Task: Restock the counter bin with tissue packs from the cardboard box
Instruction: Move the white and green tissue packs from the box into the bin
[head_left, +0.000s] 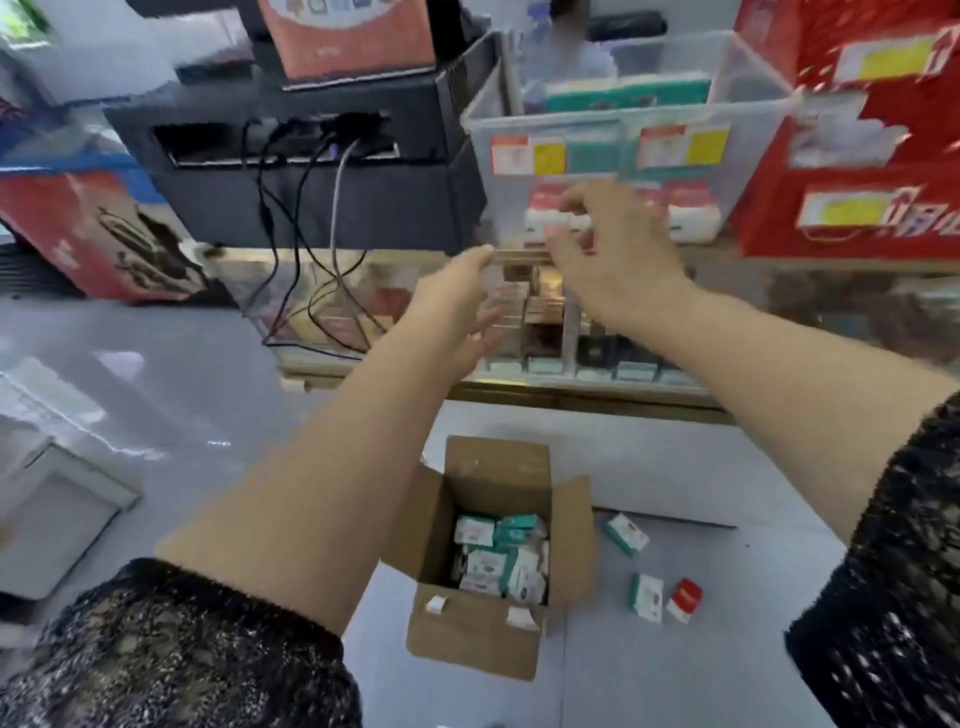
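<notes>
Three packs (647, 597) on grey floor (675, 467) by cardboard box (467, 639); L fingers (485, 317) apart, R fingers (571, 200) unclear (blurred) at bin (753, 171).

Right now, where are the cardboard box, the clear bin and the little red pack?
cardboard box (470, 644), head view, on its front wall.
clear bin (587, 118), head view, on its front rim.
red pack (685, 598), head view, on its middle.

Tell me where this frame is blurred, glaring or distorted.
Head view: motion blur smears the left hand, the right hand and the labels on the bin. The box and its packs are sharper. Pale glare streaks the floor at left. The wide lens bows lines near the edges.
</notes>
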